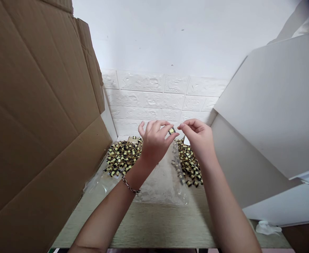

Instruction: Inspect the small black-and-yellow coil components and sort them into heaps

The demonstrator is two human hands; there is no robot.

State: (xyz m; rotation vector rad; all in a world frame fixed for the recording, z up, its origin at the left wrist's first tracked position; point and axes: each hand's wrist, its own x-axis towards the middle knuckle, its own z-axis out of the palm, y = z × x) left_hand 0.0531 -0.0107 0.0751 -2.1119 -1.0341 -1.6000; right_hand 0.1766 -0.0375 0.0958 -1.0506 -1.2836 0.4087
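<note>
Raised over the table, my left hand (154, 140) pinches a small transformer (171, 131), a yellow-wrapped coil with black ends, between thumb and fingers. Its other fingers are partly spread. Just to the right, my right hand (200, 138) has thumb and forefinger pressed together close to the transformer; whatever is in that pinch is too small to make out. Behind the left wrist lies a heap of similar transformers (123, 156) with copper-coloured wires. A second heap of transformers (190, 163) lies beside the right forearm, which hides part of it.
A clear plastic bag (159, 191) lies flat on the wooden table (165, 225) between the heaps. Tall cardboard (38, 105) walls the left side, and a white panel (281, 105) the right. White brick-patterned wall (144, 98) stands behind. Crumpled white tissue (267, 227) sits at right.
</note>
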